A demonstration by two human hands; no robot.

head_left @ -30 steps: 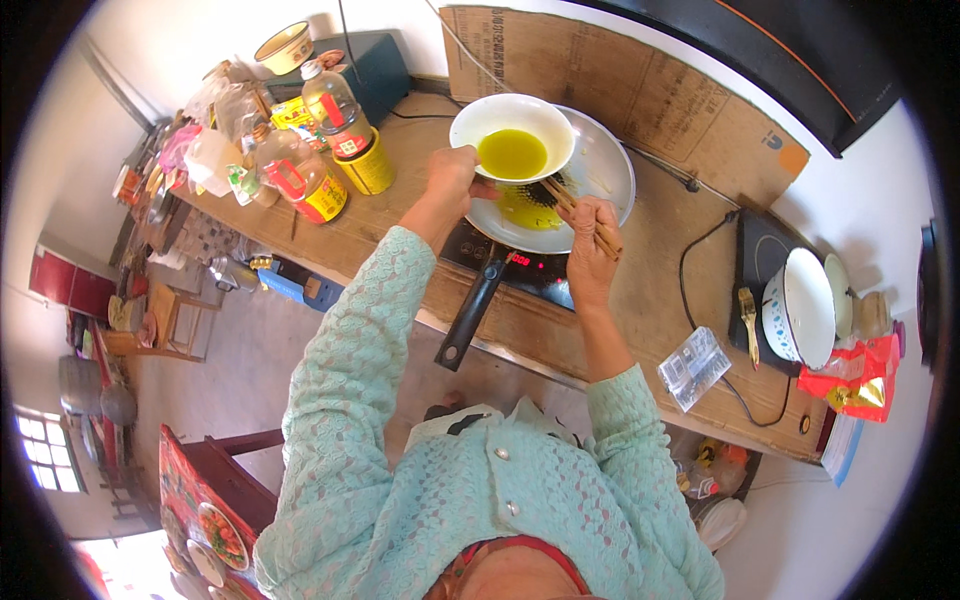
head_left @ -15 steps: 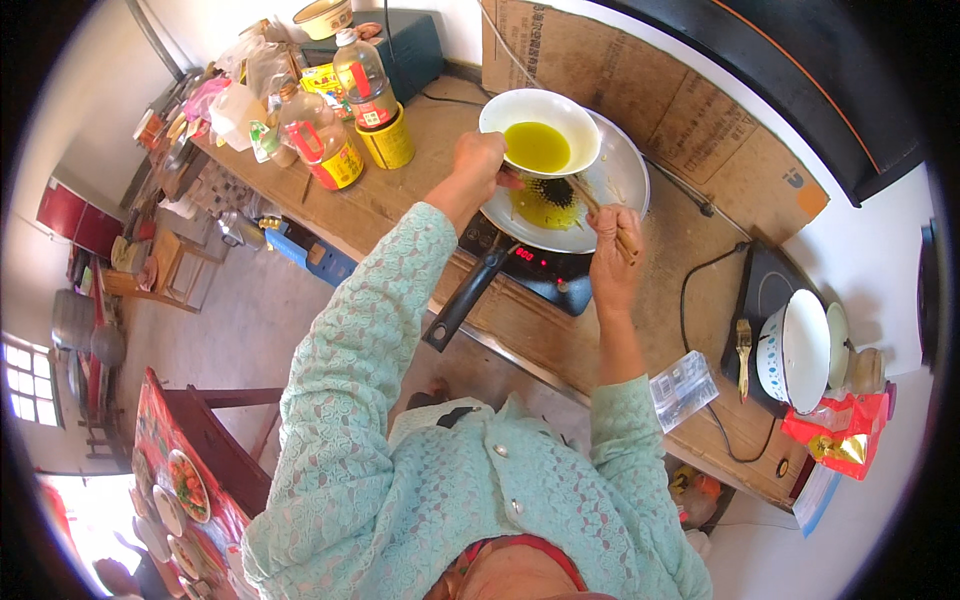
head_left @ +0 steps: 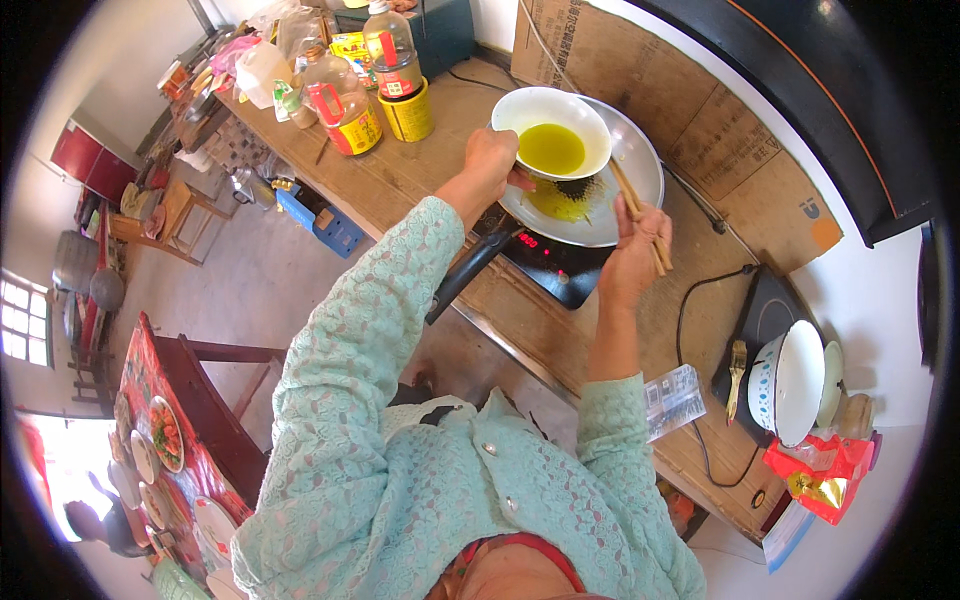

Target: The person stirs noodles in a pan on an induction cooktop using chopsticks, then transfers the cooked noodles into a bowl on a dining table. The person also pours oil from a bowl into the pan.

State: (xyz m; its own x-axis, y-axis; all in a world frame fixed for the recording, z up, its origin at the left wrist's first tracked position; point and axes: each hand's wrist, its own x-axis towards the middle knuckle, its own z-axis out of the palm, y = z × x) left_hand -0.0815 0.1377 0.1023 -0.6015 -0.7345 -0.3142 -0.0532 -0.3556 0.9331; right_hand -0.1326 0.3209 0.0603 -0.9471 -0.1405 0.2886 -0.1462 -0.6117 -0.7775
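Observation:
My left hand (head_left: pixel 492 165) grips the rim of a white bowl (head_left: pixel 552 130) of yellow liquid, held over a silver frying pan (head_left: pixel 610 195). The pan sits on a black induction cooker (head_left: pixel 548 262), its black handle (head_left: pixel 470 275) pointing toward me. A yellow pool with a dark clump (head_left: pixel 568 196) lies in the pan. Wooden chopsticks (head_left: pixel 640 215) are in my right hand (head_left: pixel 635 262), their tips reaching into the pan by the bowl.
Bottles (head_left: pixel 345 105) and a yellow tin (head_left: pixel 408 112) stand at the wooden counter's left end. To the right are a second cooker with a white enamel pot (head_left: pixel 790 380), a brush (head_left: pixel 735 375), a clear packet (head_left: pixel 672 400) and a red bag (head_left: pixel 825 470). Cardboard lines the wall.
The bowl stays above the pan in my left hand. My right hand with the chopsticks has shifted only slightly at the pan's right side; the view has moved a little.

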